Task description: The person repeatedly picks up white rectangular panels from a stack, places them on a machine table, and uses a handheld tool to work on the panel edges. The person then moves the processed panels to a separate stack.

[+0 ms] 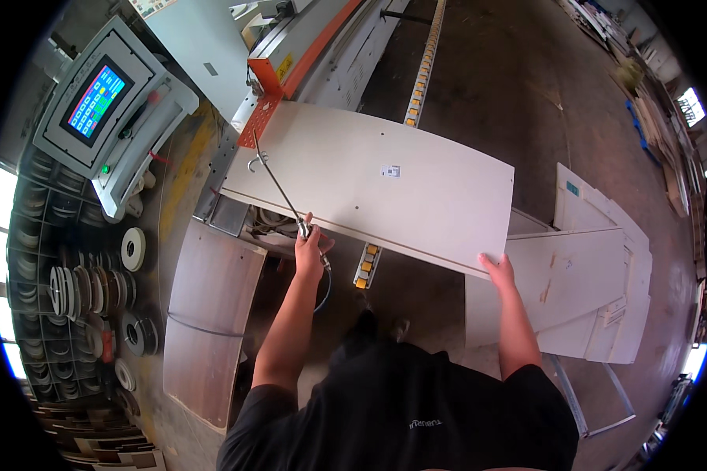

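A large white panel (pixel 432 196) lies in front of me with a small printed label (pixel 390 170) and a few small holes on its face. My left hand (pixel 310 250) is closed around an air blow gun (pixel 279 186), whose long thin metal tube reaches over the panel's left part. A thin hose hangs from the gun beside my wrist. At the panel's near right corner, my right hand (pixel 497 271) grips the edge, thumb on top and fingers hidden beneath. Under the panel runs a conveyor of yellow rollers (pixel 367 263).
A machine with an orange guard (pixel 269 82) stands at the panel's far left. Left of it are a control console (pixel 102 102) and racks of edge-band rolls (pixel 78 290). A brown-grey board (pixel 208 306) stands nearer. More white panels (pixel 565 275) are stacked at right on a metal frame.
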`<state>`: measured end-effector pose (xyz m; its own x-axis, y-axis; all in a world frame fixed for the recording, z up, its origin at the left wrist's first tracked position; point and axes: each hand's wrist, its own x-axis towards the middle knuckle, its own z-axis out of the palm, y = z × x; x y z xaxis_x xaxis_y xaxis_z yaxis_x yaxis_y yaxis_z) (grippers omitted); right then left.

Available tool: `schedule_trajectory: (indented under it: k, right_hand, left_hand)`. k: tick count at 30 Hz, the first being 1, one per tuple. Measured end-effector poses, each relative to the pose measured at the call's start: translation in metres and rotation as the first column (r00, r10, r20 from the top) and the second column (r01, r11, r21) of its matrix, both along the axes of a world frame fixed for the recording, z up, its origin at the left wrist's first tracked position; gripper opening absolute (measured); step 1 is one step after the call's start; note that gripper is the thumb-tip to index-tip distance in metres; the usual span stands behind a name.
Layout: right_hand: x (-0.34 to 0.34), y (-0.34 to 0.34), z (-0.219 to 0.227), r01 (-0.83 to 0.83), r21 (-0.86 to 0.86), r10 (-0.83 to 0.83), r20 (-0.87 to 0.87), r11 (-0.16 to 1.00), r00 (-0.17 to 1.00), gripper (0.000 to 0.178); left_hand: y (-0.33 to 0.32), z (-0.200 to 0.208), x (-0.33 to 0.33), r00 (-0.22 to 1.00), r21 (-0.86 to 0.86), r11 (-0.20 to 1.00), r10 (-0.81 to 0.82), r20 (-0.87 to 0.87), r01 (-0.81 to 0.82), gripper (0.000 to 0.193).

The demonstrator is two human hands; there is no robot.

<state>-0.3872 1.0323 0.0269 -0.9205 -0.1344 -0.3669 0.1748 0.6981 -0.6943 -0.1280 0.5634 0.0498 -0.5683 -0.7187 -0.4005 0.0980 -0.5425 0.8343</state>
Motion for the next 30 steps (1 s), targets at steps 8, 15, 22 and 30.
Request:
schedule_trajectory:
  k: [8, 15, 22, 30]
  right_hand:
    - [-0.074, -0.007, -0.022, 0.002, 0.025, 0.001, -0.096, 1.0, 0.995, 0.079]
    - [-0.03, 0.064, -0.082, 0.132, -0.139, -0.159, -0.2, 0.981, 0.967, 0.066]
    - [0.205, 0.216, -0.143, 0.178, 0.211, -0.239, 0.315, 0.961, 0.918, 0.064]
    - [0.432, 0.324, -0.218, -0.189, 0.475, 0.038, 0.309, 0.859, 0.95, 0.032]
  left_hand:
    - [-0.019, 0.038, -0.036, 0.961, -0.104, 0.973, -0.183, 0.209, 0.208, 0.047]
    - [0.067, 0.048, 0.031, 0.324, -0.326, -0.197, -0.044, 0.945, 0.924, 0.045]
    - [0.159, 0.043, 0.082, -0.31, 0.258, -0.373, -0.085, 0.947, 0.891, 0.062]
    - [0.234, -0.025, 0.062, -0.232, 0.137, -0.382, -0.216, 0.948, 0.914, 0.068]
